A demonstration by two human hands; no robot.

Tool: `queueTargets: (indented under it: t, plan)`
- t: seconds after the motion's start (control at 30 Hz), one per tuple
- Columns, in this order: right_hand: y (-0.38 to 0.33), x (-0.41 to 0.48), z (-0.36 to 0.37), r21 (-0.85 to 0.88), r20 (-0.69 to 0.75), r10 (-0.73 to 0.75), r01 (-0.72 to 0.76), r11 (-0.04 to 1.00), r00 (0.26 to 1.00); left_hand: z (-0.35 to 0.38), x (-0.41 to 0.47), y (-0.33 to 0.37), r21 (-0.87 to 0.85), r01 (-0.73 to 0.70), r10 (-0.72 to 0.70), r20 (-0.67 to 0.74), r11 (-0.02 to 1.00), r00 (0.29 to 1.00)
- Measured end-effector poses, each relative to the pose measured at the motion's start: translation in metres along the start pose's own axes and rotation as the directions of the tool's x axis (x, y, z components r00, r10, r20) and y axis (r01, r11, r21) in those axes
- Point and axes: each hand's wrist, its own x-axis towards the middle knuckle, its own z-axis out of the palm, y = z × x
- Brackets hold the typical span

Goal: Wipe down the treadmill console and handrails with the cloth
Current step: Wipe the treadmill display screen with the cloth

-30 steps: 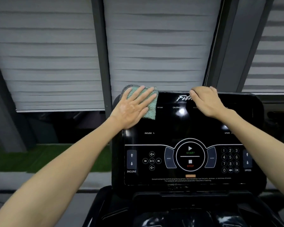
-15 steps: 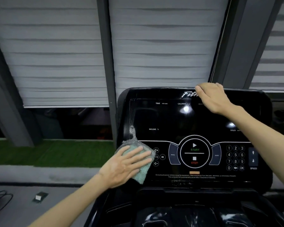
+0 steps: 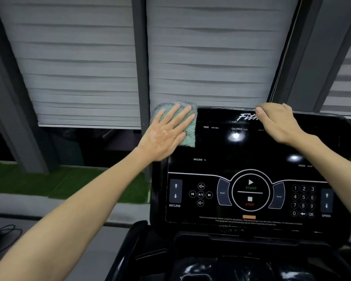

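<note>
Green, knobbly cloth (image 3: 187, 126) lay under the left hand (image 3: 164, 136), whose fingers were straight and spread, pressing it against the far-left corner of the console (image 3: 241, 151). The right hand (image 3: 278, 122) had its fingers curled over the console's far edge, gripping it. By my reckoning the console wipe was in hand, and the next stroke called for firm pressure across the screen rightward. One cloth, one console, two hands; no handrail plainly showed.

Teal nubby cloth (image 3: 187, 129); glossy black console (image 3: 251, 155).
</note>
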Motion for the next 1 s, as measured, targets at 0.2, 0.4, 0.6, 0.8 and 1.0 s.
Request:
queueTargets:
  t: [0.2,0.4,0.6,0.8,1.0]
  plan:
    - [-0.002,0.000,-0.003,0.008,0.002,-0.020,0.019,1.000,1.000,0.031,-0.121,0.067,-0.009,-0.074,0.074,0.064,0.997,0.995]
    - [-0.001,0.000,-0.001,-0.011,-0.002,-0.016,0.016,1.000,1.000,0.040,-0.161,0.082,-0.050,-0.144,0.150,0.146,0.988,0.978]
    - [0.000,0.000,-0.001,-0.004,0.004,-0.008,0.008,1.000,1.000,0.010,-0.048,0.009,-0.009,-0.047,0.048,0.064,0.999,0.997]
    - [0.001,0.000,0.001,-0.004,0.002,-0.008,0.008,1.000,1.000,0.000,-0.001,-0.010,-0.021,0.062,-0.062,0.006,0.998,0.998]
    - [0.001,-0.001,0.001,-0.015,0.002,-0.019,0.019,1.000,1.000,0.023,-0.085,0.041,-0.059,0.011,-0.008,0.038,0.998,0.999]
